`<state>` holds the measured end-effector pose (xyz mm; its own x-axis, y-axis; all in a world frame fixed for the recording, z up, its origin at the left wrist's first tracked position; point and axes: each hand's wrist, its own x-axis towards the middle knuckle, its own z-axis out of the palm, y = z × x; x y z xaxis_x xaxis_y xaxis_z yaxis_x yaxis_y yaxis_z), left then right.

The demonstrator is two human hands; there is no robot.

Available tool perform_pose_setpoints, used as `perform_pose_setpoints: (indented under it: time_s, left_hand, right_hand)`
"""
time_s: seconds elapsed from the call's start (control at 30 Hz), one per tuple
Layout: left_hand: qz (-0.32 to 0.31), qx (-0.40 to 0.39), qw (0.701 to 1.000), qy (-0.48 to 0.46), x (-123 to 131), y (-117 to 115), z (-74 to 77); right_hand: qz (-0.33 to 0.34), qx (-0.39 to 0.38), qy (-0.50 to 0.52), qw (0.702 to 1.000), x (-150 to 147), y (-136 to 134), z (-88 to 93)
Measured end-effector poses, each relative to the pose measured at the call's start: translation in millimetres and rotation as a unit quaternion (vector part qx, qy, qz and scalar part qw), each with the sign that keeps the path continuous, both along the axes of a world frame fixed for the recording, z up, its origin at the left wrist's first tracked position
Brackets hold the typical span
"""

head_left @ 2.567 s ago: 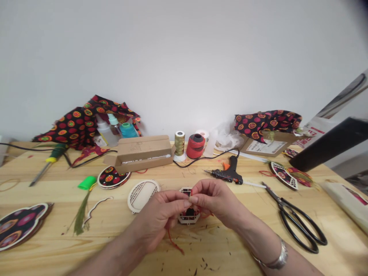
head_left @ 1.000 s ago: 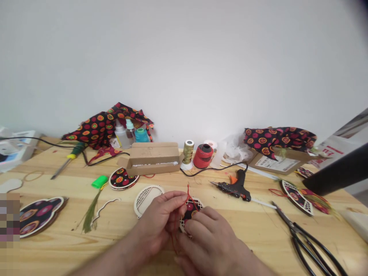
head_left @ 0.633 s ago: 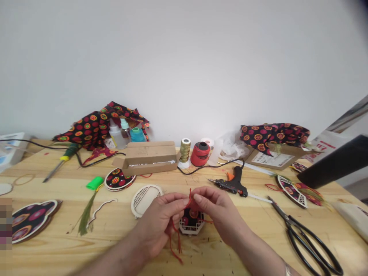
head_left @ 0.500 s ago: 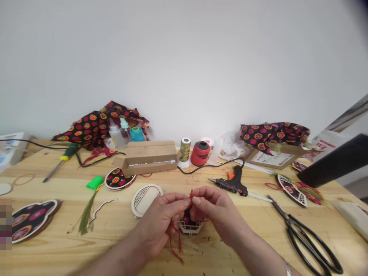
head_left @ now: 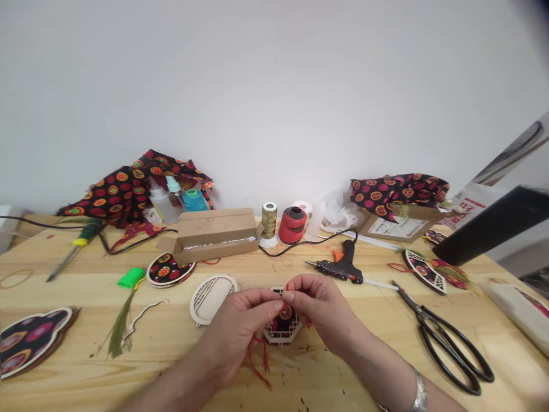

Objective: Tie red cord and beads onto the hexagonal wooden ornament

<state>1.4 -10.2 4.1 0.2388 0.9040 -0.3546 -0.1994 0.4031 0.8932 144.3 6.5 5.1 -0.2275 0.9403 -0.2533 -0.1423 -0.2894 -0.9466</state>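
Red cord (head_left: 259,366) runs between my two hands, its loose ends dangling below my left palm. My left hand (head_left: 253,312) pinches the cord between thumb and forefinger. Close against it, my right hand (head_left: 317,303) is also closed in a pinch, with a bit of red cord showing at the fingertips. Under the fingers lies an octagonal wooden lattice frame (head_left: 281,335) backed with dark flowered fabric; my hands cover part of it. A round pale wooden frame (head_left: 214,303) rests just left of my left hand.
To the right are a black glue gun (head_left: 341,266) and black-handled scissors (head_left: 450,349). A cardboard box (head_left: 218,229), gold thread spool (head_left: 269,220) and red thread spool (head_left: 294,225) stand at the back. A green tassel (head_left: 118,332) and a screwdriver (head_left: 72,252) lie left.
The view has shifted slightly, so the table things appear further left. My fingertips stay together on the red cord, and more of the octagonal frame now shows beneath them.
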Motion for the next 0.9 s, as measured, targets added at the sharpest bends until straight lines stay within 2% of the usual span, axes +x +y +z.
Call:
perform_pose_setpoints:
  time_s: [0.37, 0.5, 0.7, 0.9]
  left_hand:
    - [0.014, -0.016, 0.999, -0.045, 1.5, -1.0, 0.5]
    - [0.004, -0.014, 0.999, -0.034, 1.7, -0.1, 1.8]
    - [-0.008, -0.004, 1.0, -0.021, 1.7, -0.5, 2.5]
    - [0.012, -0.021, 0.999, -0.037, 2.9, -0.4, 4.4]
  right_hand:
    - [-0.013, 0.002, 0.001, 1.0, 1.2, 0.8, 4.4]
    - [-0.017, -0.001, -0.001, 1.0, 1.4, 0.9, 5.0]
    - [-0.003, -0.004, 0.001, 1.0, 0.9, 0.5, 4.3]
    - [0.023, 0.001, 0.005, 1.0, 2.5, 1.1, 3.3]
